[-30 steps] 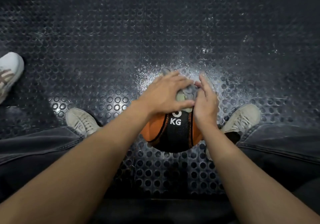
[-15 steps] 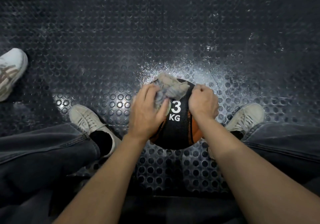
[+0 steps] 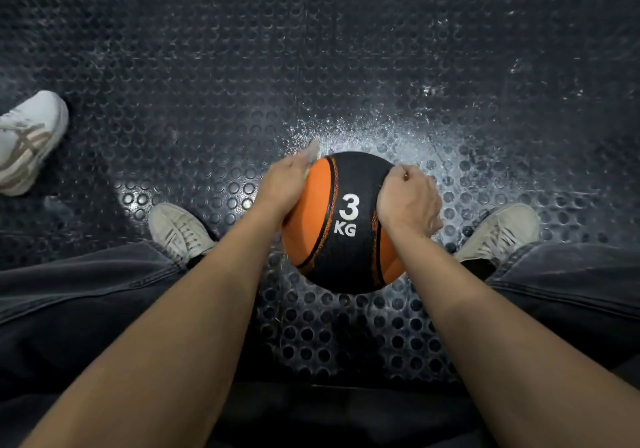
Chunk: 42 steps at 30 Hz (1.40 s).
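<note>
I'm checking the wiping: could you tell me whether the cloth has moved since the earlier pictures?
Yes. The cloth slid left, from beside the ball's white 3 to its upper-left edge, under the left hand.

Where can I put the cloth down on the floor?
Free: studded black rubber floor beyond the orange-and-black 3 KG ball, and leftward to the white trainer. Crowded: between the two beige shoes, around ball, left hand and right hand.
</note>
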### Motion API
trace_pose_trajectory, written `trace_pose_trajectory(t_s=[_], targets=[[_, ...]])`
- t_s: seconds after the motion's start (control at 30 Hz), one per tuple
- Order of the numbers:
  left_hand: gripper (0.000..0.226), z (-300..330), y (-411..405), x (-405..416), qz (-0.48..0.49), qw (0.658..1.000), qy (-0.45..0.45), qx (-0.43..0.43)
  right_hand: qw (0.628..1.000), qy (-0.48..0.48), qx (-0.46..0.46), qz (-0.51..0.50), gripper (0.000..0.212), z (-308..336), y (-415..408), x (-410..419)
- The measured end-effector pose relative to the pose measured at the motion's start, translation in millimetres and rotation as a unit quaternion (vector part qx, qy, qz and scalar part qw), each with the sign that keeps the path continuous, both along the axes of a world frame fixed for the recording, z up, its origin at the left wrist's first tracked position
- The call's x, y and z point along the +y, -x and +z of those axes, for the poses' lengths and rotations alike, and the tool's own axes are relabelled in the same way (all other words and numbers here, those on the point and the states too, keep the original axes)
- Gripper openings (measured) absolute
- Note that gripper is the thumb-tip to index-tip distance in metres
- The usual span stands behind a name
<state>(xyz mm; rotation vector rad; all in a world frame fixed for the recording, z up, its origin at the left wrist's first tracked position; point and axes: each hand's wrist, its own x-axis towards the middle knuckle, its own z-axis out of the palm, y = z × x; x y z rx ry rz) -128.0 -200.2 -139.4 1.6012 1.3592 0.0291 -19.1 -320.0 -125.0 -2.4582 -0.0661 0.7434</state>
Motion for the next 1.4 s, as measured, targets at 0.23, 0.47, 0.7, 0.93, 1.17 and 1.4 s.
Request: trace_pose_trajectory(t_s=[0.23, 0.47, 0.7, 0.93, 1.17, 1.4], targets=[[0.040, -46, 64, -45, 0.241, 0.909, 0.338, -0.031, 0.999, -0.012, 0.016, 0.048, 0.040, -3, -11, -3], [0.030, -57, 107, -8, 0.322, 0.941, 0.100, -0.031, 0.997, -0.024, 0.010, 0.067, 0.042, -14, -16, -7], [0.031, -53, 113, 17, 0.156, 0.980, 0.011, 0.124, 0.997, -0.038, 0.043, 0.043, 0.049, -12, -15, -10], [0.060, 13, 26, -45, 0.046, 0.995, -0.009, -0.090, 0.981, -0.090, 0.150, -0.087, 0.042, -27, -26, -40], [0.064, 10, 11, -52, 0.005, 1.000, -0.010, 0.002, 0.972, -0.122, 0.198, -0.036, 0.041, -31, -27, -41], [0.066, 16, 9, -53, -0.001, 1.000, -0.023, 0.007, 0.987, -0.089, 0.132, 0.009, 0.046, -22, -23, -42]])
